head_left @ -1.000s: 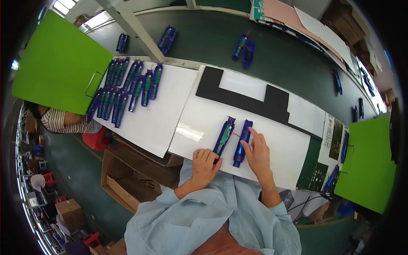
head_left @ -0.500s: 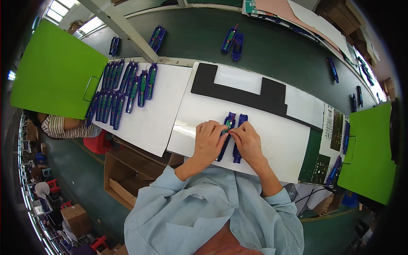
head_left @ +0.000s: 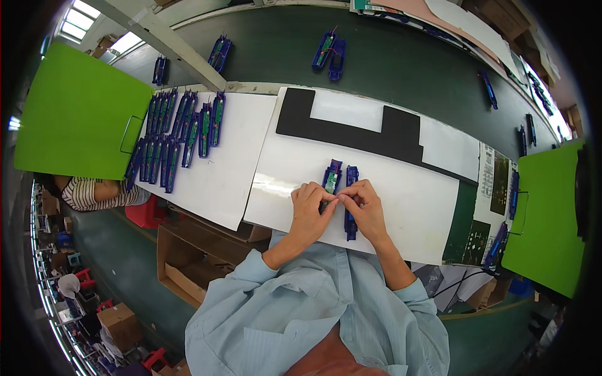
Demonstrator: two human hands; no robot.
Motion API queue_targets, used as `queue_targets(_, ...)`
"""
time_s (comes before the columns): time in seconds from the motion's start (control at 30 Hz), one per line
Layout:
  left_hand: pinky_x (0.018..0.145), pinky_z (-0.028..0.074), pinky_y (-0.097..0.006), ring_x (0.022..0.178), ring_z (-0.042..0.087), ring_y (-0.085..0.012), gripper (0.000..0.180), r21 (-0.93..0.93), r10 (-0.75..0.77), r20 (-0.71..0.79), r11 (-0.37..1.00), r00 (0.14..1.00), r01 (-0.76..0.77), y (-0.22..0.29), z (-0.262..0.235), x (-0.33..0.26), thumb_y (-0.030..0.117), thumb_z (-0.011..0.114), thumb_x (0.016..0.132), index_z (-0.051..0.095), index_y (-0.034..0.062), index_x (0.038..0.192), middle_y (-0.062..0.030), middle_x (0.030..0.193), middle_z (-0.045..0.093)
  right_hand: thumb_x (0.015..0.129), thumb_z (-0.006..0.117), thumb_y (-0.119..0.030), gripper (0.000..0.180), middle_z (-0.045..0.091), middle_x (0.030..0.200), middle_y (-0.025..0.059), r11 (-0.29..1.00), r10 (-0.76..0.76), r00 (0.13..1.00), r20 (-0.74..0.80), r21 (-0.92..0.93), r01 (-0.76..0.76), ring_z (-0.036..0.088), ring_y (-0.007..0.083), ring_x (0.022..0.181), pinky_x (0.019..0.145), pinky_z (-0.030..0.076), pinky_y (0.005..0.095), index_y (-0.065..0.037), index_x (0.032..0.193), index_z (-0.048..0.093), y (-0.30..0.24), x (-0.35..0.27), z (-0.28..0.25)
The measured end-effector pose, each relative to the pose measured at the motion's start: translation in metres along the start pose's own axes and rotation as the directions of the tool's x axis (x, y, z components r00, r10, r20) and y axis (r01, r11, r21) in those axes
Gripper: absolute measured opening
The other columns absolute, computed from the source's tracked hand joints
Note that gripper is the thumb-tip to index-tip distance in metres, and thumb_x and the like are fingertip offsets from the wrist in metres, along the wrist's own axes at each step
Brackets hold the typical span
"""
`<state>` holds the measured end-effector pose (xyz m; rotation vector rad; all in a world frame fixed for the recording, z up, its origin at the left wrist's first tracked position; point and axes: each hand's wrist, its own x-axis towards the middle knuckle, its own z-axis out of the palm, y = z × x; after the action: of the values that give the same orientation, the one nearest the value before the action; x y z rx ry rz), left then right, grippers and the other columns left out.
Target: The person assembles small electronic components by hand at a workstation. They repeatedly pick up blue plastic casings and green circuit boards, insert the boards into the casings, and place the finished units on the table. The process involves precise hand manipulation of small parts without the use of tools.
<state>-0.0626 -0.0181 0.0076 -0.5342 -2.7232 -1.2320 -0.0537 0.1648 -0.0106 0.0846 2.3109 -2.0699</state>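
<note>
On the white work surface in front of me lies a long blue plastic housing half with a green circuit board (head_left: 332, 180) in it. A second blue housing half (head_left: 351, 229) lies to its right, roughly parallel. My left hand (head_left: 308, 212) is over the lower part of the board's housing, thumb and forefinger pinched. My right hand (head_left: 365, 210) reaches across the second half, its fingertips also pinched. The fingertips of both hands meet between the two halves. Whatever they grip is too small and too covered to make out.
Rows of blue housings with green boards (head_left: 166, 147) lie at the left on a white sheet (head_left: 219, 188). A black cut-out panel (head_left: 348, 135) lies beyond my hands. Green bins (head_left: 81, 113) flank both sides. More housings (head_left: 329, 53) rest on the dark green belt (head_left: 269, 47).
The board's housing looks more upright and slightly turned. My fingertips have closed together, and the red bit seen between them earlier is now hidden. The whole view has shifted slightly.
</note>
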Motion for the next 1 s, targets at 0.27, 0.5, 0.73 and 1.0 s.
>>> queue_targets(0.27,0.098,0.034,-0.044,0.106,0.055,-0.027,0.022,0.257,0.092,0.003,0.962,0.996,-0.09,-0.001,-0.025,-0.027,0.011,0.079,0.091,0.075,0.0116,0.112,-0.0049,0.109,0.062,0.089,0.078,-0.003,0.01,0.069,0.116,0.006,0.85,-0.393,0.911,0.123,-0.328,0.411,0.061,0.0312,0.11,0.095,0.052,0.0409,-0.005,0.098,0.073,-0.021,0.004,0.001)
queue_targets(0.5,0.098,0.037,-0.044,0.107,0.056,-0.0279,0.019,0.216,0.15,0.1,0.962,0.984,-0.168,-0.008,-0.026,-0.016,0.008,0.076,0.09,0.073,0.0097,0.109,-0.0056,0.109,0.062,0.086,0.075,-0.002,0.018,0.07,0.112,0.0073,0.712,-0.494,0.815,0.304,-0.396,0.58,0.062,0.0315,0.107,0.095,0.054,0.0403,-0.004,0.104,0.069,-0.008,0.008,0.011)
queue_targets(0.73,0.093,0.045,-0.045,0.106,0.059,-0.0308,0.018,0.242,0.283,0.212,0.912,0.935,-0.331,-0.011,-0.024,-0.013,0.004,0.073,0.091,0.069,0.0035,0.108,-0.009,0.108,0.064,0.086,0.073,-0.003,0.017,0.065,0.115,0.0105,0.659,-0.474,0.8,0.367,-0.455,0.599,0.061,0.0317,0.107,0.093,0.055,0.0405,-0.002,0.102,0.066,-0.01,0.007,0.008)
queue_targets(1.0,0.104,0.047,-0.05,0.115,0.061,-0.033,0.048,0.089,0.295,0.126,0.947,0.947,-0.307,-0.006,-0.025,-0.05,0.021,0.088,0.083,0.072,0.0043,0.125,-0.0104,0.128,0.067,0.089,0.075,-0.003,0.009,0.059,0.116,0.013,0.861,-0.311,0.886,0.344,-0.292,0.416,0.061,0.0341,0.104,0.09,0.054,0.0428,-0.003,0.094,0.068,-0.014,0.017,-0.004)
